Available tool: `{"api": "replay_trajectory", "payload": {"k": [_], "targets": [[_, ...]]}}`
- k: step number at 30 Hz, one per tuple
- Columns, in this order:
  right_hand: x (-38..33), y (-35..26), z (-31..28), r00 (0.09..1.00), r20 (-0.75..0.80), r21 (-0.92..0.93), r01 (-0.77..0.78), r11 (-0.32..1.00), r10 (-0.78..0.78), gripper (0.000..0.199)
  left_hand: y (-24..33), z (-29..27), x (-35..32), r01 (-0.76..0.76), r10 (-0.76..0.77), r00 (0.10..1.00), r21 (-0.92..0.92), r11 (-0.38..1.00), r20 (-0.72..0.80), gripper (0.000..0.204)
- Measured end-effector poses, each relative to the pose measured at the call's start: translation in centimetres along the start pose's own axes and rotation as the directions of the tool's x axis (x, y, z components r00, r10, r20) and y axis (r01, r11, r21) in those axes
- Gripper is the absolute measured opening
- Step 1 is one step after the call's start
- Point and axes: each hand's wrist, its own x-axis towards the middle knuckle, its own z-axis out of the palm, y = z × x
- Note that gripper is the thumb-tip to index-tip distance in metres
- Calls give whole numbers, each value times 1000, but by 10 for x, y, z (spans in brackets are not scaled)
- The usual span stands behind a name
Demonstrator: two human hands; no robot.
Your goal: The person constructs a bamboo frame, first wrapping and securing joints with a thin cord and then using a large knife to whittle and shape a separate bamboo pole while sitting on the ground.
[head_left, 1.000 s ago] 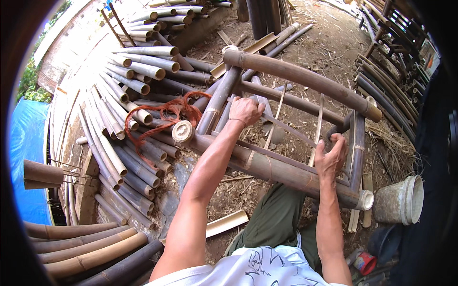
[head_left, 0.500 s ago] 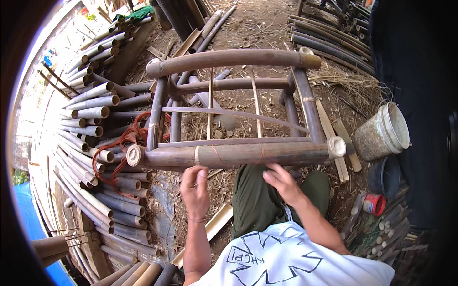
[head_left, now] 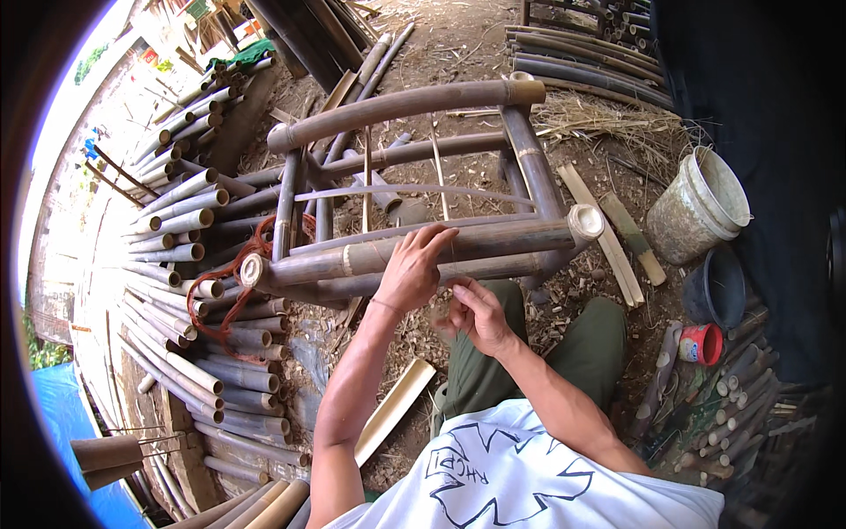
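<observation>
A dark bamboo frame (head_left: pixel 520 150) stands before me, tilted, with thick rounded poles on its near and far sides. My left hand (head_left: pixel 414 263) lies across the middle of its near pole (head_left: pixel 511 240), fingers bent together over the top. Just below that pole, my right hand (head_left: pixel 483 319) is closed, thumb against fingers; whatever they pinch is too small to make out. Two thin upright strips (head_left: pixel 441 176) and a curved slat (head_left: pixel 352 190) span the frame's opening. Reddish-orange string (head_left: pixel 231 326) hangs by the frame's left end.
Stacked bamboo poles (head_left: pixel 189 220) fill the left side. At right stand a dirty white bucket (head_left: pixel 696 216), a dark bucket (head_left: pixel 718 286) and a red can (head_left: pixel 702 344). A split bamboo piece (head_left: pixel 397 410) lies by my left forearm. Shavings cover the ground.
My left hand has risen and moved right onto the near pole. The right hand has shifted left and its fingers have closed. The frame now looks more tilted, its right end higher.
</observation>
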Motion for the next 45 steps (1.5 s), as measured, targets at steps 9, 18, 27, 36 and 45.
{"api": "replay_trajectory", "payload": {"k": [9, 18, 27, 36, 45], "targets": [[-184, -202, -22, 921, 212, -937, 287, 200, -326, 15, 9, 54, 39, 58, -6, 971, 211, 976, -237, 24], [-416, -59, -142, 910, -412, -441, -253, 861, 56, 30, -55, 82, 26, 176, -83, 891, 170, 970, -446, 28], [-625, 177, -323, -281, -942, 77, -712, 698, -184, 36, 16, 89, 56, -58, 107, 942, 161, 985, -317, 31], [-595, 121, -461, -618, -784, 247, -395, 885, -57, 45, 181, 69, 88, -223, 238, 958, 103, 969, -163, 34], [-556, -4, -318, -452, -377, -572, -572, 587, -808, 41, 334, 136, 80, -225, 505, 765, -568, 791, 400, 35]]}}
